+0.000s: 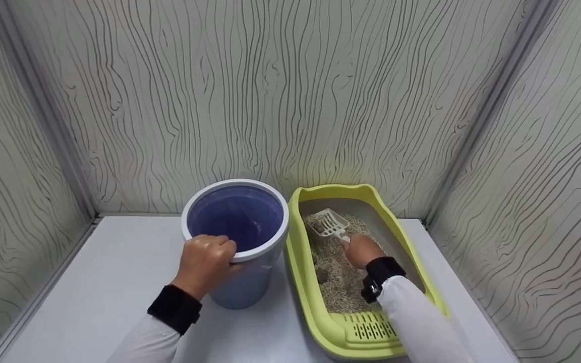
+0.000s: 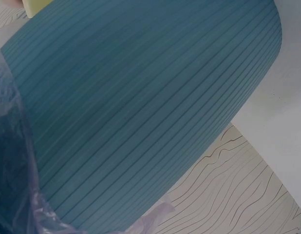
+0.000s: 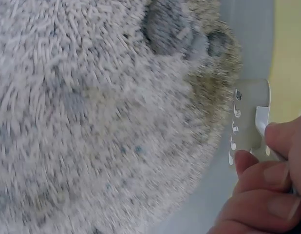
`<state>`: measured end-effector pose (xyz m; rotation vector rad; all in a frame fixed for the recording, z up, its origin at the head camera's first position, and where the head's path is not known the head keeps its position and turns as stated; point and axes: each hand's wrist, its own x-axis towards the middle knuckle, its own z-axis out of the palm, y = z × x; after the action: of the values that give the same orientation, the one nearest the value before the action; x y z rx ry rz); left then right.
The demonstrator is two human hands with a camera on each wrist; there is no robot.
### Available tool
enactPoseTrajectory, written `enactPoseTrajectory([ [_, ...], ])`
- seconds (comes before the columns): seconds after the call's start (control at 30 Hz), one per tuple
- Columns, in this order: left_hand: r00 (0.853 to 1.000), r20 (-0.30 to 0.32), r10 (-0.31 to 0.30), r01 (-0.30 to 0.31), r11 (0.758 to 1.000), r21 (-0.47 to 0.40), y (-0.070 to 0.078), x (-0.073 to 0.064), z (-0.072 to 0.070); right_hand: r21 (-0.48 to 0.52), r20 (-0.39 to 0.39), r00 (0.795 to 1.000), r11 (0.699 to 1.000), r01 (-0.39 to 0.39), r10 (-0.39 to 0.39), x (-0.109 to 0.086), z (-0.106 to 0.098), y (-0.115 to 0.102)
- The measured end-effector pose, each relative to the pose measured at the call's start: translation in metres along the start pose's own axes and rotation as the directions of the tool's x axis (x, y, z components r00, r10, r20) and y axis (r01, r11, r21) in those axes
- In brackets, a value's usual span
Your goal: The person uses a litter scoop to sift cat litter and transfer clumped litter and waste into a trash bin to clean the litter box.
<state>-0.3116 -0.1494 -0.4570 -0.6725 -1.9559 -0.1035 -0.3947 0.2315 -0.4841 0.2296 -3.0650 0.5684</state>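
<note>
My left hand (image 1: 204, 262) grips the near rim of a blue trash bin (image 1: 242, 292), which has a pale rim and a thin plastic liner. The left wrist view shows the bin's ribbed side (image 2: 150, 107) and the liner (image 2: 11, 126); the left hand's fingers are out of that view. My right hand (image 1: 363, 250) holds a white slotted litter scoop (image 1: 339, 232) by its handle, above the far left part of the litter. In the right wrist view the scoop (image 3: 253, 92) is near the grey wall. Pellet litter (image 1: 338, 262) fills the yellow-green litter box (image 1: 303, 300), with dark clumps (image 3: 167, 27) in it.
Bin and litter box stand side by side on a white table (image 1: 119, 287). Wood-grain panels (image 1: 250, 91) rise behind and at both sides. At the box's near end is a slotted step (image 1: 371, 327).
</note>
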Motion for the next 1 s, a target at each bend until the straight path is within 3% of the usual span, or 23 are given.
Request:
enactPoseTrajectory([
  [0.23,1.000,0.016,-0.011,0.011,1.000,-0.001,0.000,0.001,-0.001,0.037,-0.086,0.996,0.999,-0.010,0.013,-0.022,-0.030,0.009],
  [0.37,1.000,0.002,-0.004,0.004,1.000,0.000,0.000,0.001,-0.001,0.073,-0.136,0.990,0.997,0.031,-0.021,-0.039,-0.042,0.015],
  [0.67,1.000,0.022,-0.010,0.010,1.000,-0.001,0.001,0.001,-0.001,0.254,-0.120,0.992,0.967,-0.002,0.033,-0.068,-0.053,0.019],
  [1.0,1.000,0.026,-0.013,0.014,1.000,-0.011,0.001,0.000,-0.002,0.339,-0.103,0.992,0.940,-0.033,0.072,-0.073,-0.051,0.023],
])
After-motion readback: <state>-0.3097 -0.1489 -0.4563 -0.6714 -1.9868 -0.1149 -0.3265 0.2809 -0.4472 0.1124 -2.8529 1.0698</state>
